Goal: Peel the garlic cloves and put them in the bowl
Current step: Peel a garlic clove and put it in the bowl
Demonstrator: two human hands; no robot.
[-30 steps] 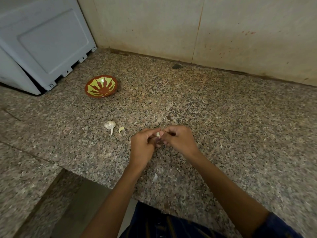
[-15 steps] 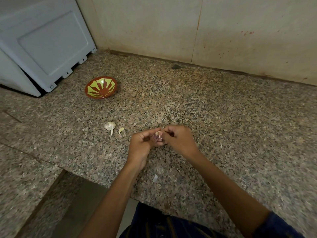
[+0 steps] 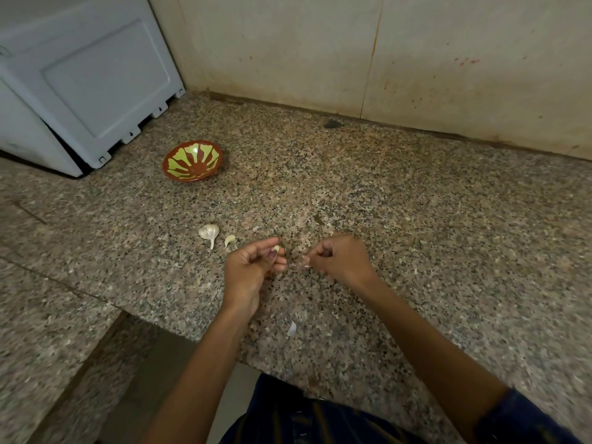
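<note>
Left hand [image 3: 253, 267] pinches garlic clove [image 3: 276, 249] at fingertips, grip curled. Right hand [image 3: 341, 257] apart from left, curled on pale peel scrap [image 3: 306, 260]. Garlic bulb [image 3: 209, 232] on granite desk [image 3: 416, 219], loose clove [image 3: 229, 240] just beside bulb. Red-green bowl [image 3: 193, 160] beyond bulb. Peel fragment [image 3: 291, 328] nearer desk edge than bulb.

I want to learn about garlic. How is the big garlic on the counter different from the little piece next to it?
The garlic bulb is bigger and round with a stalk; the loose clove is small, thin and curved. The bulb looks whiter, the clove yellower. Both lie on the granite counter, untouched by either hand.
</note>
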